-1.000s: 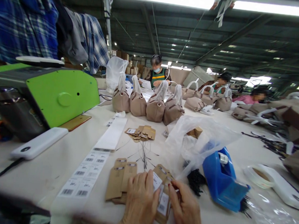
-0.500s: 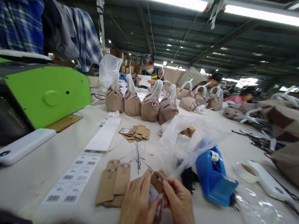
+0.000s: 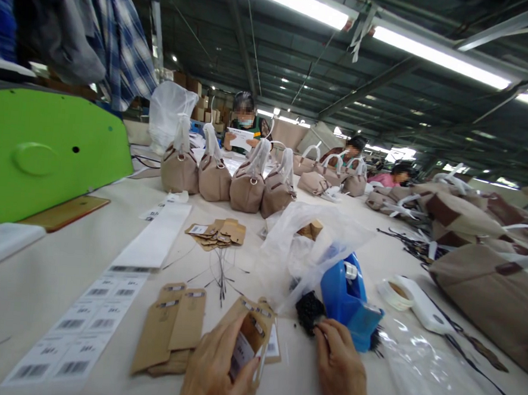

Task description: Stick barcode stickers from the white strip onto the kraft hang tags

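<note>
The left hand (image 3: 215,364) pinches kraft hang tags (image 3: 250,334) between thumb and fingers, while the right hand's (image 3: 340,372) close-set fingers touch a black bundle of tag cords (image 3: 309,312) at lower center.

This is a large factory workshop where handbags are finished: fluorescent tubes (image 3: 433,59) hang beneath a steel-framed roof (image 3: 369,88), and workers (image 3: 244,116) sit along a long table (image 3: 38,303). Beige handbags (image 3: 214,176), kraft hang tags (image 3: 169,317) and barcode labels (image 3: 76,335) cover it, with cartons (image 3: 198,101) stacked beyond.

The kraft tags (image 3: 184,319) are brown, the dispenser (image 3: 341,291) blue, the string loops (image 3: 309,312) black.
</note>
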Motion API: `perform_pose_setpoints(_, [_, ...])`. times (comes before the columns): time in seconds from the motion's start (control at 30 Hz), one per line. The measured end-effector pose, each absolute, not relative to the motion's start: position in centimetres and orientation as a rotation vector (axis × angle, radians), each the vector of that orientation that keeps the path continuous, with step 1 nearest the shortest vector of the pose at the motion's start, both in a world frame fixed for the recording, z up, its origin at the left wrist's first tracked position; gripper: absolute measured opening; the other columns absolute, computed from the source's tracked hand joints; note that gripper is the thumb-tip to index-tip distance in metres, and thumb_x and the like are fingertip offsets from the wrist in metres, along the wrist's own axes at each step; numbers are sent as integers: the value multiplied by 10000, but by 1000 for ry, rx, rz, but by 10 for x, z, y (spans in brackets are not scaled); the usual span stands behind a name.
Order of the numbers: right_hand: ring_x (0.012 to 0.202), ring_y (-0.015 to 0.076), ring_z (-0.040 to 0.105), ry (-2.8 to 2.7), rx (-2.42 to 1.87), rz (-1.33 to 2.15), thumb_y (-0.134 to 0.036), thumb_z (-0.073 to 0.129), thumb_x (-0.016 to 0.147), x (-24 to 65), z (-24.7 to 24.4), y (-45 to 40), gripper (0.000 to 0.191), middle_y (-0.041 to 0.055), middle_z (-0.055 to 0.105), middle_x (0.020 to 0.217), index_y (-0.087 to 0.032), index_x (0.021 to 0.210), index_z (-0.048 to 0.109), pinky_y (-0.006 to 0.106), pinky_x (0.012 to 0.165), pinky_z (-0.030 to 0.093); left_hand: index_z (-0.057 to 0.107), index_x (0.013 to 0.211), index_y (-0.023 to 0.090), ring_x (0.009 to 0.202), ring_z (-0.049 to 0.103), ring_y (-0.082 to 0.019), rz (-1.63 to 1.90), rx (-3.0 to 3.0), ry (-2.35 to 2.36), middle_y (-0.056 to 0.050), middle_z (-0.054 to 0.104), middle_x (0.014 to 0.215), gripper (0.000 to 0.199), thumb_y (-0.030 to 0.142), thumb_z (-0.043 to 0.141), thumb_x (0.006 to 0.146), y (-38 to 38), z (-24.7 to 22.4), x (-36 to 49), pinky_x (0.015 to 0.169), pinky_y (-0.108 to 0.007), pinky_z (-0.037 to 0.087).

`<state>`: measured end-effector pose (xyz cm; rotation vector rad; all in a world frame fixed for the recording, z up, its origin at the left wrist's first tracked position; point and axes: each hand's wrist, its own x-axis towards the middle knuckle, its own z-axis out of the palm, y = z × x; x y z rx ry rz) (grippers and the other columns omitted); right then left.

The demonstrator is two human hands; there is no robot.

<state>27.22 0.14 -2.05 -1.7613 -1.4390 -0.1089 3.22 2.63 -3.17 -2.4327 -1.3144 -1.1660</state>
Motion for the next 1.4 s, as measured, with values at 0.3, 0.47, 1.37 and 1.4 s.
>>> perform_pose_setpoints(0.3, [683, 172, 648, -1505, -1703, 158, -474, 456, 861, 276, -6, -4, 340, 41, 676, 762, -204, 802, 654, 230, 641, 534, 457, 1223, 103, 952, 671, -200, -1178, -2409, -1278, -135, 683, 1084, 493, 440, 487, 865, 26, -34, 33, 799, -258, 564])
perform_pose_setpoints(0.47, [697, 183, 655, -1550, -1711, 300, -473, 488, 831, 277, 1, -2, 325, 28, 696, 753, -217, 755, 675, 221, 642, 517, 465, 1202, 99, 966, 669, -206, -1177, -2390, -1264, -142, 682, 1093, 474, 442, 455, 875, 26, -29, 35, 792, -270, 569])
perform_pose_setpoints(1.37, [661, 165, 663, -1744, -1708, -447, -424, 338, 947, 268, 2, 17, 398, 59, 659, 846, -185, 909, 653, 252, 543, 500, 454, 1227, 109, 1003, 653, -204, -1201, -2463, -1318, -137, 664, 1133, 489, 418, 509, 852, 25, -32, 31, 836, -265, 552])
perform_pose_setpoints(1.4, [633, 152, 657, -1767, -1707, -483, -416, 316, 956, 266, 2, 20, 412, 52, 656, 822, -184, 886, 650, 241, 523, 487, 456, 1226, 114, 994, 656, -205, -1216, -2462, -1324, -134, 669, 1125, 490, 414, 522, 844, 25, -32, 31, 830, -264, 555])
